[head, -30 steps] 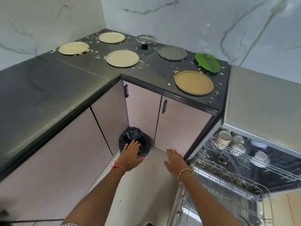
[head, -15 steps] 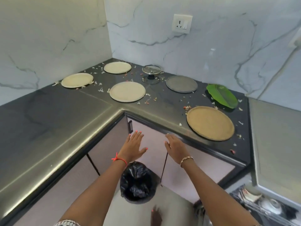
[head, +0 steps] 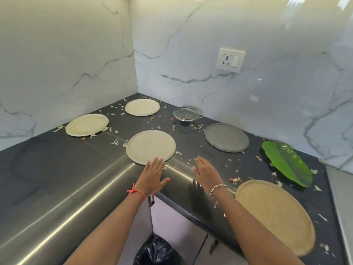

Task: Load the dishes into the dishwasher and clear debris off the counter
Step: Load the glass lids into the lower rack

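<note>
Both arms reach forward from the bottom of the view, over the inner corner of the dark counter (head: 57,169). The left hand (head: 152,175) is flat, palm down, with the fingers straight and close together and the thumb spread to the side. Its fingertips lie at the near rim of a cream plate (head: 150,146); if they touch the plate or only hover over it cannot be told. The right hand (head: 207,172) is just beside it, a small gap between them, also with straight fingers, and it is turned a little on its edge above the front of the counter. Neither hand holds anything. A red thread (head: 135,191) is on the left wrist and a chain bracelet (head: 217,188) on the right wrist.

Two more cream plates (head: 87,124) (head: 142,107) lie farther back toward the corner. A glass lid (head: 185,113) and a grey plate (head: 226,137) are near the back wall, then a green leaf (head: 286,163), and a tan plate (head: 275,217) at the right front. Small debris (head: 235,179) is scattered on the counter between the dishes. A black bin bag (head: 156,251) stands on the floor under the arms.
</note>
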`<state>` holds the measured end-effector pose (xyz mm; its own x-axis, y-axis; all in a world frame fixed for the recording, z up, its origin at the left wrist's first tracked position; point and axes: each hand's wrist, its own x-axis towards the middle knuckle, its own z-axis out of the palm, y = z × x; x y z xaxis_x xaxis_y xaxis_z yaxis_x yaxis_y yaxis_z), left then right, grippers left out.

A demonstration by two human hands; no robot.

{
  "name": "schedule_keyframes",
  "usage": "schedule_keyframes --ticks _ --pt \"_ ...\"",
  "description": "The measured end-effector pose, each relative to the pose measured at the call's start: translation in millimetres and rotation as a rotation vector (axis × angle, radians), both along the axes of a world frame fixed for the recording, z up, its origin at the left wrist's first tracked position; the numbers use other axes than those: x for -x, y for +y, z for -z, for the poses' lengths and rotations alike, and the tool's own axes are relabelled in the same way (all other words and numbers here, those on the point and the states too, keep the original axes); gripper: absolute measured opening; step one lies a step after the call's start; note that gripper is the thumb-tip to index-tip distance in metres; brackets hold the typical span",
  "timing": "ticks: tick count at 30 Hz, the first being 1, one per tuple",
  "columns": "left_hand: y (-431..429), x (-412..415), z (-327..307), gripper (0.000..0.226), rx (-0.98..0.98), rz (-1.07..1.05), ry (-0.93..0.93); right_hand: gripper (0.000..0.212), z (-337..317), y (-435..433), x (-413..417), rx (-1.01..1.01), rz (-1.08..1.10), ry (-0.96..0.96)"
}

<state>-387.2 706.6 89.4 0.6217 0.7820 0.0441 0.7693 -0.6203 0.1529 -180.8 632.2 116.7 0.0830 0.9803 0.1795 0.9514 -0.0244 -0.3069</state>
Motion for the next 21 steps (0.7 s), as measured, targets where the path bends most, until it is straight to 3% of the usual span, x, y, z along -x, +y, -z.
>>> schedule_keyframes --ticks 3,6,12,21 --pt "39.2 -9.6 -0.7 0.094 0.007 -0.002 -0.029 0.041 2.7 32.1 -9.2 0.043 0.038 0.004" --pt "81.7 -16.2 -0.1 0.102 0.027 0.014 -0.024 0.039 5.8 67.1 -17.9 0.062 0.093 0.034" --pt "169.4 -27.1 -1.7 0.066 0.093 0.051 -0.009 0.037 3.8 137.5 -27.5 0.07 0.266 0.191" --pt "271.7 -55.3 7.0 0.074 0.152 0.119 0.043 0.036 -1.4 238.5 -51.2 -0.024 0.627 0.598"
